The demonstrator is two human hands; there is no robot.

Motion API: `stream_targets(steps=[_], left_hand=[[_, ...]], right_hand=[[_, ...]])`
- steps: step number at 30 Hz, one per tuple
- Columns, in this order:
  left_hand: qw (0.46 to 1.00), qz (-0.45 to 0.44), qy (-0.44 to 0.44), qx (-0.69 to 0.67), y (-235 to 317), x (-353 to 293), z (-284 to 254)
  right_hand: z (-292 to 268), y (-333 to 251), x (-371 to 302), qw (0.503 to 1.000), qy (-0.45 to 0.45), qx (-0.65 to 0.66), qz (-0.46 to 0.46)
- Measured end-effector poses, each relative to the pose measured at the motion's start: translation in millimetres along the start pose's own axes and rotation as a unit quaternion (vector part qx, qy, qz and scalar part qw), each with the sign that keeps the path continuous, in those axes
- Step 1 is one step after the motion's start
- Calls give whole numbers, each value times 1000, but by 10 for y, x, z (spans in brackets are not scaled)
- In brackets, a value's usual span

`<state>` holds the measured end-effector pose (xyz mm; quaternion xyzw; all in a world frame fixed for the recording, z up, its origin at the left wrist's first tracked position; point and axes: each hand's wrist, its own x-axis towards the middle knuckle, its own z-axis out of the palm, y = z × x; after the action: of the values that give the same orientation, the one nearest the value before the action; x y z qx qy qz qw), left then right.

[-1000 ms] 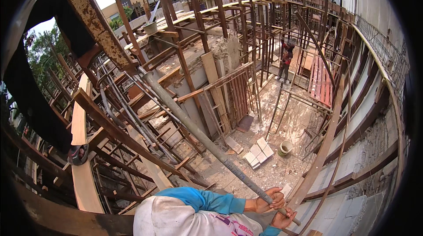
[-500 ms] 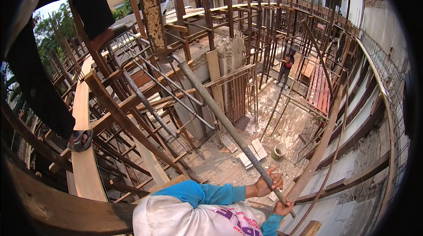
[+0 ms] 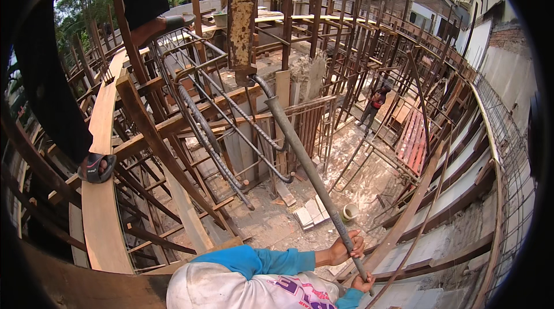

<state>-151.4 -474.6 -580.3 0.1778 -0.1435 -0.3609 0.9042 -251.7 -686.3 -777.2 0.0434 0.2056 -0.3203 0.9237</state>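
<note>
Both my hands hold the lower part of a long grey metal pipe (image 3: 306,159). My left hand (image 3: 341,248) wraps round it just above my right hand (image 3: 362,282), which is closed near its lower end. The pipe slants up and to the left. Its upper end meets a bent ribbed steel bar (image 3: 262,85) at the foot of a rusty, paint-flaked steel post (image 3: 241,20). Beside the pipe hangs a rebar cage (image 3: 222,101) of ribbed bars and bent ties. I cannot make out how the bent bar is fixed to the post.
At left, a person's sandaled foot (image 3: 97,167) rests on a wooden plank (image 3: 103,216). Timber scaffolding surrounds a pit, where another person (image 3: 375,104) stands. A bucket (image 3: 350,212) and pale boards (image 3: 311,213) lie below. A wall with wooden battens (image 3: 444,211) runs along the right.
The view has shifted, so the post and pipe top appear farther right. The pipe slants more steeply, its lower end slightly left and lower. Both hands keep their grip.
</note>
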Motion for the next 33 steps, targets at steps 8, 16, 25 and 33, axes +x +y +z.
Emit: stream_targets(steps=[8,16,25,33], left_hand=[[1000,18,7,20,15,32,-36],[1000,14,8,18,24,32,-37],[1000,6,-10,-3,64,20,-20],[1000,3,16,-1,52,-3,6]], right_hand=[[4,40,128,999,30,-21,-22],[-68,-33,144,998,-30,-6,47],[23,71,59,1000,21,-10,16],[-8,46,10,999,5,-7,32]])
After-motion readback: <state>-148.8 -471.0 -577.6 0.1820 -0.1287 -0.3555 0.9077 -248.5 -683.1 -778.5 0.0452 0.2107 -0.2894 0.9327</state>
